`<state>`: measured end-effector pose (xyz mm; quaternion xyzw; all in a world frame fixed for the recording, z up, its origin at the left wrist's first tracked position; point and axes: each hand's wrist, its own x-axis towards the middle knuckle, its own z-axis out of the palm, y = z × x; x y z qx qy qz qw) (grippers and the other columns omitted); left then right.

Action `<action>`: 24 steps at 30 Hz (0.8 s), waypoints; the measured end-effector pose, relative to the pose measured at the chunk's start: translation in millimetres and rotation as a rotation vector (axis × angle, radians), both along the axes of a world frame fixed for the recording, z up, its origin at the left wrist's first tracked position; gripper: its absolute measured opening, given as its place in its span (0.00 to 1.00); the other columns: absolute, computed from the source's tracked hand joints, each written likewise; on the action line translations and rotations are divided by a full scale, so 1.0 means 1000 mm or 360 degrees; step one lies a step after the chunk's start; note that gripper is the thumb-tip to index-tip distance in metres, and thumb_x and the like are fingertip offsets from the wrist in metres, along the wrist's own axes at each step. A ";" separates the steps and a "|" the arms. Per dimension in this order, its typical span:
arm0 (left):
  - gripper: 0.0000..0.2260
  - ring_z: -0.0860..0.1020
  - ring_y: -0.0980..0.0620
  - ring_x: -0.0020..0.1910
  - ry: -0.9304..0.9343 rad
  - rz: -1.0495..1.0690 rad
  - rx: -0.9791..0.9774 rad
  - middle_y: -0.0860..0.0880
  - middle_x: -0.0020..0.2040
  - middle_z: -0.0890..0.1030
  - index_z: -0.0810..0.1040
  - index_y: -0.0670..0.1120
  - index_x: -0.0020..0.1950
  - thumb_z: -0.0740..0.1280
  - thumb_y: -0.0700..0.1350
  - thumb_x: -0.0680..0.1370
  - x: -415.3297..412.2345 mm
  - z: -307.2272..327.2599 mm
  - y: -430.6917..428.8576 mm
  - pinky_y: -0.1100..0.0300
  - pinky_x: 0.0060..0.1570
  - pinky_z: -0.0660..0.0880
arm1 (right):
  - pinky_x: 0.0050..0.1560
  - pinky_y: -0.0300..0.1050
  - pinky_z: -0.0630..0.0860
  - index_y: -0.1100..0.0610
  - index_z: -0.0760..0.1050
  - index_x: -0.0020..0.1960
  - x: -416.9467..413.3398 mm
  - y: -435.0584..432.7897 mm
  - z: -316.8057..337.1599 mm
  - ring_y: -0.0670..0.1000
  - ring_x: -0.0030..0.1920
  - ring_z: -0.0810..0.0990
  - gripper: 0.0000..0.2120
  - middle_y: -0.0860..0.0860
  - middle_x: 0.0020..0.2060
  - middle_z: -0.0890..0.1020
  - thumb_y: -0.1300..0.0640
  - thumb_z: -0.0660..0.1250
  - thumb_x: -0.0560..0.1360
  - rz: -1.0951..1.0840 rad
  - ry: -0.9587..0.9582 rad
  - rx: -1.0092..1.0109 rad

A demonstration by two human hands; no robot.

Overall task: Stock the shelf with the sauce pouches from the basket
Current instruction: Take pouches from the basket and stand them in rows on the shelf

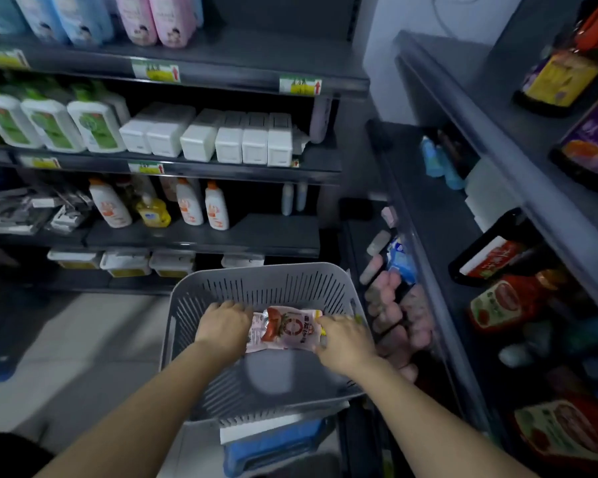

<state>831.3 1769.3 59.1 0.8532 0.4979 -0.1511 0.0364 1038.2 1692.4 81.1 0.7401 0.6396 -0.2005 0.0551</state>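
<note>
**Head view: stocking, pick-up stage.** Your left hand (223, 322) and right hand (342, 339) both reach down into the grey slotted basket (256, 274), which stands on a blue support (273, 439) just beneath it. Between your hands lies a tomato sauce pouch (283, 327), pink-white with a red tomato print, inside the basket and towards its far wall. Your left hand's fingers curl over the pouch's left end. Your right hand closes on its right end, where a yellow corner shows. Each hand therefore holds the pouch, and neither is spread wide. You cannot tell whether the pouch is lifted or rests on the basket floor.

**Progress (judged).** This pouch is inside the basket, so it is not yet shelved. The near half of the basket floor shows bare grey, and no second pouch is plainly visible. Blur and your hands may hide others.

To the right of the basket, the dark shelf unit (463, 108) carries a red sauce bottle (504, 301) and similar red packs, which makes it the likely destination. You cannot tell which of these, if any, came from the basket. Beyond the basket, the white bottles with orange caps (189, 205) look like toiletries and seem unrelated to the task.

**Left to do.** Lift the pouch clear of the basket rim, carry it right, and set it among the red packs. Then check the basket for more.
</note>
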 end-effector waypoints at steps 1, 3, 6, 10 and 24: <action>0.17 0.72 0.48 0.63 0.0011 0.0001 -0.0025 0.49 0.62 0.76 0.73 0.48 0.63 0.67 0.46 0.75 0.002 -0.011 0.005 0.53 0.63 0.66 | 0.63 0.50 0.69 0.54 0.69 0.68 0.003 0.007 -0.010 0.56 0.64 0.71 0.23 0.53 0.63 0.76 0.46 0.64 0.76 0.0004 0.0006 -0.0034; 0.17 0.71 0.47 0.65 0.0027 0.0012 -0.0098 0.48 0.63 0.76 0.73 0.48 0.64 0.66 0.45 0.75 0.006 -0.034 0.015 0.52 0.64 0.65 | 0.62 0.50 0.70 0.54 0.69 0.68 0.008 0.021 -0.029 0.57 0.64 0.71 0.23 0.53 0.63 0.75 0.46 0.64 0.76 -0.0002 0.0011 -0.0107; 0.20 0.68 0.46 0.69 0.0051 0.0013 -0.0202 0.47 0.68 0.72 0.70 0.47 0.68 0.65 0.45 0.76 0.011 -0.072 0.029 0.53 0.68 0.63 | 0.64 0.51 0.70 0.53 0.69 0.69 0.016 0.041 -0.060 0.58 0.65 0.71 0.25 0.53 0.64 0.75 0.45 0.65 0.74 -0.0048 0.0022 -0.0183; 0.26 0.57 0.44 0.76 0.0087 0.0017 -0.0346 0.46 0.77 0.60 0.57 0.45 0.76 0.60 0.44 0.79 0.018 -0.116 0.040 0.51 0.74 0.55 | 0.67 0.50 0.68 0.54 0.68 0.69 0.021 0.069 -0.101 0.57 0.67 0.70 0.26 0.53 0.66 0.73 0.47 0.67 0.74 -0.0015 0.0015 -0.0259; 0.30 0.69 0.40 0.66 0.0442 0.0172 -0.0401 0.40 0.70 0.65 0.46 0.46 0.78 0.57 0.47 0.80 0.005 -0.150 0.031 0.46 0.62 0.68 | 0.76 0.53 0.53 0.54 0.45 0.79 0.009 0.095 -0.176 0.59 0.77 0.51 0.43 0.54 0.78 0.55 0.47 0.68 0.74 0.0042 0.0006 -0.0582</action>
